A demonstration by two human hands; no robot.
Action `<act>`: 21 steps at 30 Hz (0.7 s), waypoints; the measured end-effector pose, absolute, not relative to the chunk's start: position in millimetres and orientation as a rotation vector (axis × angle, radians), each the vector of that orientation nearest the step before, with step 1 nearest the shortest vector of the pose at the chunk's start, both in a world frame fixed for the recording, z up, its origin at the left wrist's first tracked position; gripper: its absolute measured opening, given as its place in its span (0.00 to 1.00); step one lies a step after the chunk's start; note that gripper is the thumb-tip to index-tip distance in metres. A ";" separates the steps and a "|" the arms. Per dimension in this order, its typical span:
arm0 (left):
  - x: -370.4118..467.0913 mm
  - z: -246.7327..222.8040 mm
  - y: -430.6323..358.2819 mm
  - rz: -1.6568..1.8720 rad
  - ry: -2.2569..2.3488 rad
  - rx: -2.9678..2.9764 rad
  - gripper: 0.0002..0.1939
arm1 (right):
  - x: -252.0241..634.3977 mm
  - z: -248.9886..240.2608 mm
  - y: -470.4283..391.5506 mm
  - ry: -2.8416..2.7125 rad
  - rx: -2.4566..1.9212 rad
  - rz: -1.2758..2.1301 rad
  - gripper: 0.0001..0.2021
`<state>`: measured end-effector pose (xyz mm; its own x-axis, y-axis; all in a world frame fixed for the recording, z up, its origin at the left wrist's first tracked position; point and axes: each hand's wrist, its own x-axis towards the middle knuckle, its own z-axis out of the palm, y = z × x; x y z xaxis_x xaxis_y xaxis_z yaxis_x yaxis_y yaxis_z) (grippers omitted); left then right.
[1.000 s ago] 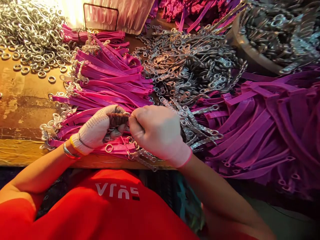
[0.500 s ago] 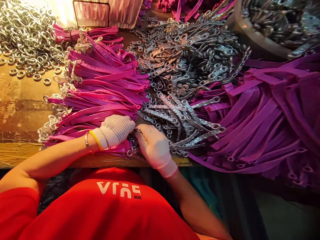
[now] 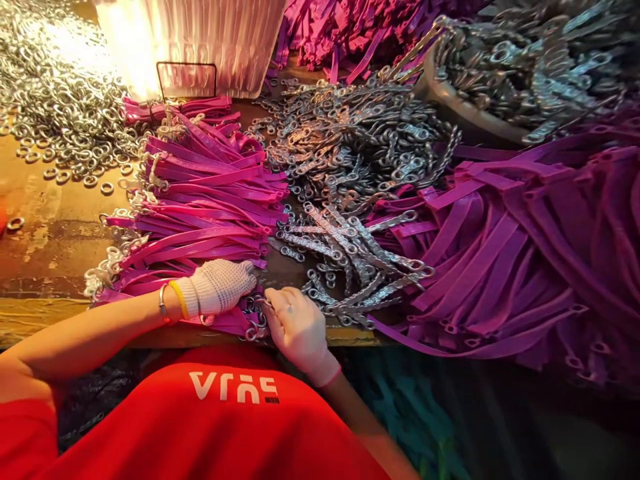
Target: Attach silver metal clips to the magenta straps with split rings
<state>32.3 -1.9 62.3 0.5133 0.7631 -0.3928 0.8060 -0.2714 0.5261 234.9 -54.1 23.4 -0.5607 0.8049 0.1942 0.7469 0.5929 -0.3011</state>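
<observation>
My left hand [image 3: 225, 287], in a white dotted knit glove, lies closed over the near end of a heap of pink straps [image 3: 210, 180]. My right hand [image 3: 299, 328], in a pale thin glove, is closed just to its right. Small metal rings and links [image 3: 256, 327] show between the hands, at the table's front edge. The fingers hide whatever either hand grips. White rings hang from the left ends of the pink straps. Close to the right hand lie loose twisted metal chain pieces [image 3: 345, 243] with round end links.
Loose silver rings [image 3: 75, 120] cover the back left of the wooden table [image 3: 50, 230]. Behind the straps stands a ribbed clear plastic box [image 3: 215, 40]. More chains form a pile [image 3: 350, 127] and fill a tub [image 3: 465, 110]. Purple straps [image 3: 500, 247] are heaped at right.
The view has tilted up, so the table sits lower in it. My hands have drawn slightly apart, with more of the metal links showing between them. A stray ring appears at far left.
</observation>
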 end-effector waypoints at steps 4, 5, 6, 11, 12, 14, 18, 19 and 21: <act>33.1 65.7 0.5 -0.312 1.176 2.253 0.13 | 238.3 18.5 -58.9 -2.471 -1.244 0.240 0.16; 32.7 65.9 1.4 -0.326 1.163 2.273 0.13 | 238.4 17.0 -58.3 -2.443 -1.263 0.257 0.16; 32.1 65.5 2.2 -0.302 1.161 2.282 0.13 | 238.3 15.8 -56.7 -2.399 -1.296 0.292 0.16; 31.2 57.9 6.9 -0.193 1.145 2.285 0.19 | 233.1 15.8 -38.7 -2.080 -1.461 0.604 0.18; 31.9 56.4 7.8 -0.209 1.150 2.261 0.19 | 231.6 17.2 -34.7 -2.048 -1.467 0.646 0.18; 33.9 55.1 9.0 -0.215 1.173 2.227 0.17 | 228.7 20.9 -28.6 -2.018 -1.445 0.691 0.17; 34.7 59.4 8.4 -0.181 1.219 2.218 0.14 | 226.8 28.9 -25.2 -1.950 -1.385 0.762 0.15; 33.1 61.6 8.1 -0.155 1.227 2.206 0.14 | 227.2 30.9 -25.7 -1.935 -1.387 0.777 0.15; 27.1 66.5 7.7 -0.038 1.248 2.134 0.14 | 228.3 34.8 -27.7 -1.947 -1.386 0.768 0.15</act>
<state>27.1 7.7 66.5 0.5449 0.7681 -0.3365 0.7869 -0.3298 0.5215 228.3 -27.7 34.8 -0.2564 0.9546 0.1519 0.5935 0.2796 -0.7547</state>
